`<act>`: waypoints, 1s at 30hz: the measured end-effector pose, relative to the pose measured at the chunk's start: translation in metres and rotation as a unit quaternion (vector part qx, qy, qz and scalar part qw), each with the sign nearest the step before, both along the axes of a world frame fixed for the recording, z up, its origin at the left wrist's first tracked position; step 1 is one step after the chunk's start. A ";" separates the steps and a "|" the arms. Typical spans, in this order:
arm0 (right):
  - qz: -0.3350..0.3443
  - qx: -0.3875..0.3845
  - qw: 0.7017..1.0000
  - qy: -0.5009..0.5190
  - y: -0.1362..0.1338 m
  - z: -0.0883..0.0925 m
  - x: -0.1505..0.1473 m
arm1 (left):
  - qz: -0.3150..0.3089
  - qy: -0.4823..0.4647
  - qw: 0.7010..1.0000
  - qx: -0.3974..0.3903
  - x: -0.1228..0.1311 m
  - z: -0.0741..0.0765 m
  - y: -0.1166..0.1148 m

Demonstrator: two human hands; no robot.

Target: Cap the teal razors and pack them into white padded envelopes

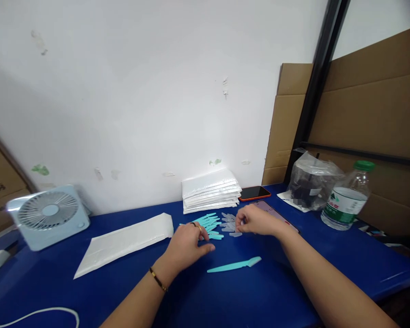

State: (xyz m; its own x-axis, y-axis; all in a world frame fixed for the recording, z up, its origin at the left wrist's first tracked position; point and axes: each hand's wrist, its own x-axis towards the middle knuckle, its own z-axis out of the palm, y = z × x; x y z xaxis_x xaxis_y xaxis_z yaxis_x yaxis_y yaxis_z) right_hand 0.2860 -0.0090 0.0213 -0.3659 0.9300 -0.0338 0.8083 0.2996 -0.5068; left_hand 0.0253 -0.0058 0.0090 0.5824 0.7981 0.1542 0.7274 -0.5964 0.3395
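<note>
My left hand is at the near left side of a pile of turquoise eyebrow razors, its thumb stretched away from the curled fingers. Some fingertips are hidden behind the hand, and I see nothing held in it. At the right edge of a small heap of clear plastic blade caps, my right hand has thumb and fingers pinched together. What lies between those fingertips is too small to make out. A single turquoise razor rests on the blue table nearer to me, a pale cover at its right end.
White padded mailers are stacked by the wall; another mailer lies left. Two phones, one orange-edged and one purplish, lie behind my right hand. A fan, bagged cup, water bottle and white cable surround the workspace.
</note>
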 end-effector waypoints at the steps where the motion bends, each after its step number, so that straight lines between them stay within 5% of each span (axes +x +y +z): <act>1: 0.043 -0.050 0.998 -0.016 -0.002 0.000 0.001 | -0.031 0.004 0.999 -0.019 0.005 -0.002 -0.006; 4: 0.138 -0.153 0.976 -0.075 -0.007 -0.001 0.001 | -0.077 0.025 0.995 -0.052 0.015 -0.010 -0.018; 7: 0.152 -0.141 0.973 -0.104 -0.010 -0.003 -0.004 | -0.068 0.043 0.994 -0.075 0.016 -0.014 -0.018; 18: -0.033 -0.001 0.997 0.063 0.008 -0.007 0.008 | 0.098 0.027 0.994 0.044 -0.029 0.006 0.026; 24: -0.057 0.147 0.986 0.051 0.016 -0.015 0.007 | 0.028 0.015 0.998 0.063 -0.019 -0.016 0.024; 30: -0.045 0.185 0.982 0.020 0.029 -0.031 0.005 | -0.042 0.091 0.994 -0.031 -0.012 -0.025 0.010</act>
State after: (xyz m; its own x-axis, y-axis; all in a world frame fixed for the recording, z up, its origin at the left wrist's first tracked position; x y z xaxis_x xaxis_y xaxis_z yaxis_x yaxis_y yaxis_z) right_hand 0.2912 0.0205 -0.0099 -0.2755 0.9046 0.3252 0.8214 0.3973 -0.4092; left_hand 0.0136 0.0043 -0.0159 0.6615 0.7499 -0.0076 0.7284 -0.6400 0.2445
